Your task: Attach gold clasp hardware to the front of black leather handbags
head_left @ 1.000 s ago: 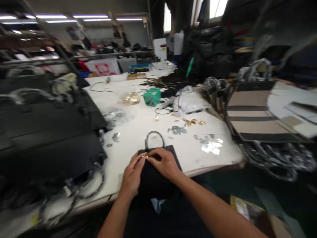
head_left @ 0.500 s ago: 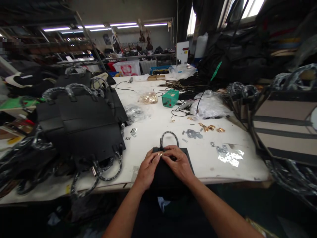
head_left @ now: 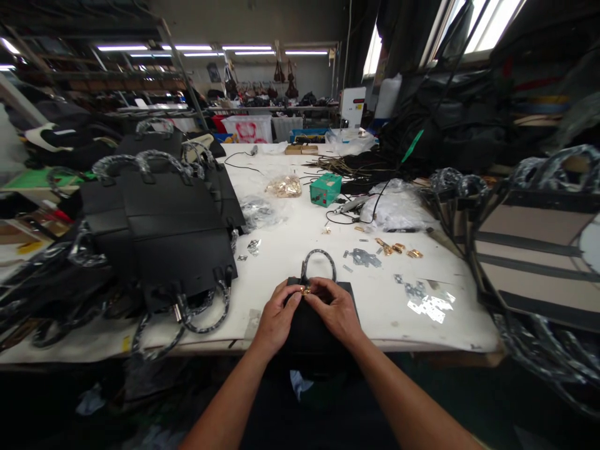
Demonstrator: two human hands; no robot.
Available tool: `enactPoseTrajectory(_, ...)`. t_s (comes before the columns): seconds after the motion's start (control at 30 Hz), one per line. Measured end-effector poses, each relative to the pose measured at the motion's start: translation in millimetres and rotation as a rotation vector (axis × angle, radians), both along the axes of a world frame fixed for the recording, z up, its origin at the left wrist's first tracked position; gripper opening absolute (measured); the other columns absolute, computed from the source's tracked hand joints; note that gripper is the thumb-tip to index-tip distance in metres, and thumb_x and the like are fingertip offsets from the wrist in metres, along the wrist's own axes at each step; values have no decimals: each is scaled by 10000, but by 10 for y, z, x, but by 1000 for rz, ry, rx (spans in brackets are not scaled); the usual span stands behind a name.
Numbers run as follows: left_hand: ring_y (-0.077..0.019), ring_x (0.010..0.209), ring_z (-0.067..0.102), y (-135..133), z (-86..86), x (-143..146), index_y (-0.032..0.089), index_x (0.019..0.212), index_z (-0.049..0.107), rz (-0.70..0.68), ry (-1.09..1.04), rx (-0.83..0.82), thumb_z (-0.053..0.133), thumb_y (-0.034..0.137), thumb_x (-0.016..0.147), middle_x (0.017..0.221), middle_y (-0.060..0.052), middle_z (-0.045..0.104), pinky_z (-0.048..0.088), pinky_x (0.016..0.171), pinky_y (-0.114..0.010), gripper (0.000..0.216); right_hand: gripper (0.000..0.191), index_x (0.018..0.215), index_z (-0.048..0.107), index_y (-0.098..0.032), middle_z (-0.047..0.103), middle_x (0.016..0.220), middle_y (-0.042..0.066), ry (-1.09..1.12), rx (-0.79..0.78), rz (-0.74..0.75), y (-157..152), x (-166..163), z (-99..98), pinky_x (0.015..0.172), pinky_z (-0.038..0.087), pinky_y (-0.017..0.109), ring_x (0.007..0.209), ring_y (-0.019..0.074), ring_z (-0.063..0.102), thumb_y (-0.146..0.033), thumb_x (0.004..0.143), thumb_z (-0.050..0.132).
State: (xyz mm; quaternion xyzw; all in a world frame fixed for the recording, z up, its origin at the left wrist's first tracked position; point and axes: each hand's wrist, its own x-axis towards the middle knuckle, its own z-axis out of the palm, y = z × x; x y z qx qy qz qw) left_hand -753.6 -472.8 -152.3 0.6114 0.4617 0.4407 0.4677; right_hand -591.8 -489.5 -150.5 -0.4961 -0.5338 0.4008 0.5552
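Observation:
A small black handbag (head_left: 307,325) lies flat at the near edge of the white table (head_left: 300,250), its wrapped handle (head_left: 319,262) pointing away from me. A small gold clasp (head_left: 306,290) sits at the bag's top edge. My left hand (head_left: 276,315) and my right hand (head_left: 335,309) rest on the bag, and the fingertips of both pinch around the gold clasp.
A pile of large black handbags (head_left: 159,225) with wrapped handles covers the table's left. Loose gold fittings (head_left: 398,248), silver metal pieces (head_left: 424,303), a green box (head_left: 325,189), a bag of gold parts (head_left: 284,185) and cables lie further back. Beige striped bags (head_left: 534,256) stand at right.
The camera view has swung left and steadied. Both hands stay on the bag, pinched at the gold clasp, with only slight finger shifts.

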Motion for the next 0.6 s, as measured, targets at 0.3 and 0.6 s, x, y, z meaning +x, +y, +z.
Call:
enactPoseTrajectory(0.3,-225,1236,528,-25,-20,1,235,1048,713,42,-58,-43,599,406,870,1281,-57,595,329,1117,-350,272,146,930,749,-241,725,955,37,-115,92,63,29,12,64,879,522,337,920,200,665,-326,829,686)
enactPoseTrajectory(0.6,-206,911,679,38,9,27,191,1379,430,160,-312,-382,753,236,711,1112,-92,682,517,833,-337,743,235,1023,679,-219,722,994,50,-68,-78,-6,-262,214,187,841,543,349,916,221,679,-388,868,629)
